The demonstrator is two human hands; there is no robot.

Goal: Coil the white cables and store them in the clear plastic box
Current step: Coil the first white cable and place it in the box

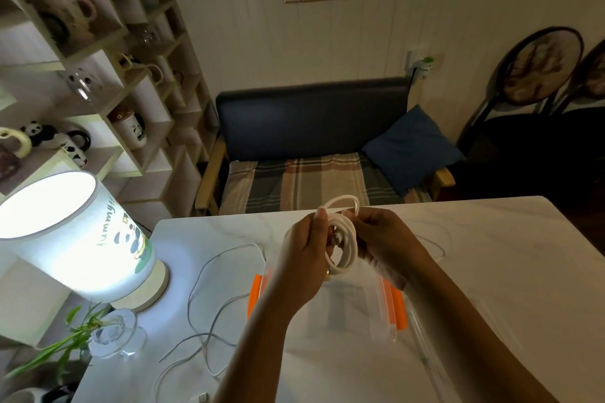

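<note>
Left hand is curled round one side of a coiled white cable, pinching the loops together just above the clear plastic box. Right hand has its fingertips pinched on the other side of the coil, up near the top loop, looks like it's feeding or tucking the tail end. So both hands are busy on the same bundle, held in the air over the tabletop.

Only one view here, the head cam, so that's all there is to go on. The box sits open right under the hands with orange latches on its left and right sides. A second loose cable is sprawled over the left part of the tabletop, near the glowing lamp, not coiled yet. So roughly halfway by the look of it.

For doing this step well: probably best to keep the left grip firm so the loops don't spring apart, wrap the tail round the bundle snugly, and only let go once the coil is low in the box. Can't tell where the plug end is, it's hidden among the fingers.
</note>
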